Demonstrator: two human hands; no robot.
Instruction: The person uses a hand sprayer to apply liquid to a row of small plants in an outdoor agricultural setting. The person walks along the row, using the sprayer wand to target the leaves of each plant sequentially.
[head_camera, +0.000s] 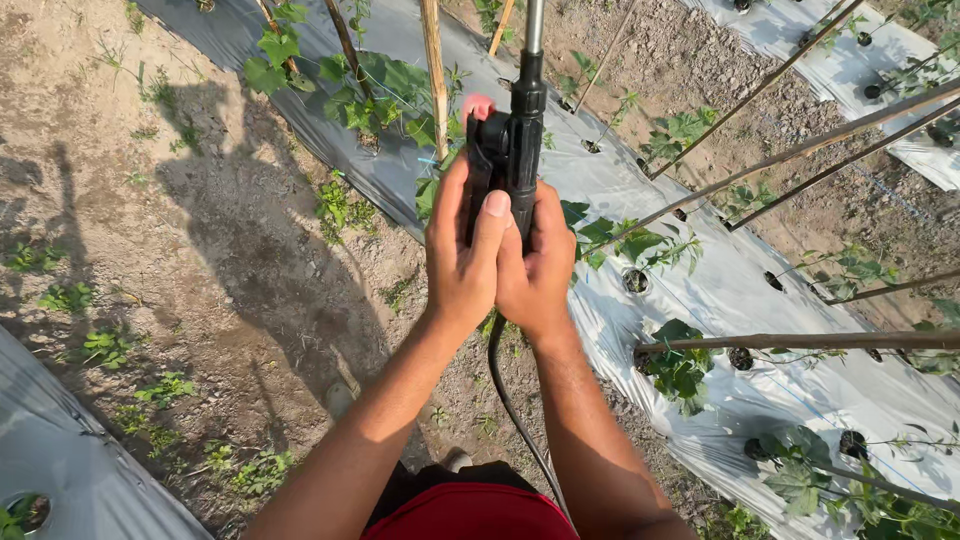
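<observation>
Gripping the black sprayer handle (508, 150) with both hands, we have the left hand (462, 262) and the right hand (535, 268) closed around it, the left thumb lying up its back; the handle stands upright before us, over the near edge of the grey plastic mulch (700, 300). We judge the black hose (510, 400) hanging down between our forearms could snag on our legs, or on the slanting stakes (790, 155) nearby, and jerk the metal wand (533, 25) aside into the young vines (370, 95). Underfoot is dry, cracked soil (200, 250) with scattered weeds, our shadow across it; mulch strips with planting holes run on both sides, outdoors in bright sun.
</observation>
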